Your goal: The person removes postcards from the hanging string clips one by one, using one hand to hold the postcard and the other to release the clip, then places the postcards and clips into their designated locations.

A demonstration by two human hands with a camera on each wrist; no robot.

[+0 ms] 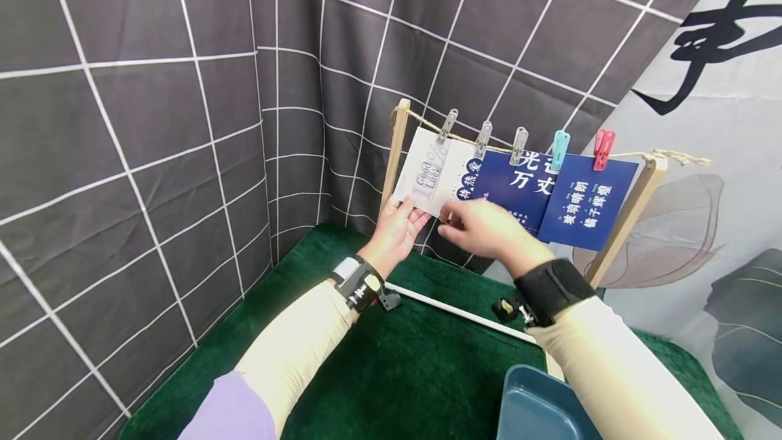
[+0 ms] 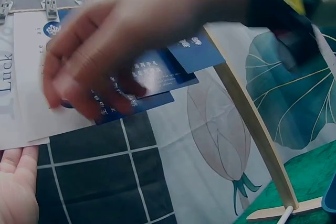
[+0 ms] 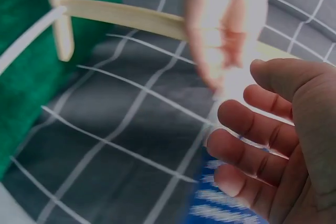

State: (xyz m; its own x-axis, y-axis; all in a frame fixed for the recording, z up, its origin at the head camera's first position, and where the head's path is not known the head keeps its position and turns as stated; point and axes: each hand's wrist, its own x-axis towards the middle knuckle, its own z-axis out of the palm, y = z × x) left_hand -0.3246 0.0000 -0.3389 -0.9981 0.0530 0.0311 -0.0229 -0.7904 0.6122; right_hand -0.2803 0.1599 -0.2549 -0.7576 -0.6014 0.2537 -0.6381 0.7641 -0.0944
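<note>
A white "Good Luck" card point(image 1: 421, 165) hangs at the left end of a twine line point(image 1: 426, 121), under a clear grey clothespin point(image 1: 448, 125). My left hand point(image 1: 394, 233) pinches its lower edge, thumb in front and fingers behind. My right hand point(image 1: 482, 226) hovers before the neighbouring white card point(image 1: 458, 172) with blue discs, its fingers loosely curled. Between those fingers point(image 3: 239, 153) nothing shows in the right wrist view. In the left wrist view the right hand is blurred and hides part of the cards.
Blue cards point(image 1: 589, 206) hang farther right under grey, teal point(image 1: 559, 149) and pink point(image 1: 603, 149) clothespins. Wooden posts point(image 1: 629, 219) carry the twine, with a white rod point(image 1: 464, 314) low between them. A blue tray point(image 1: 513, 386) sits on the green cloth point(image 1: 391, 372).
</note>
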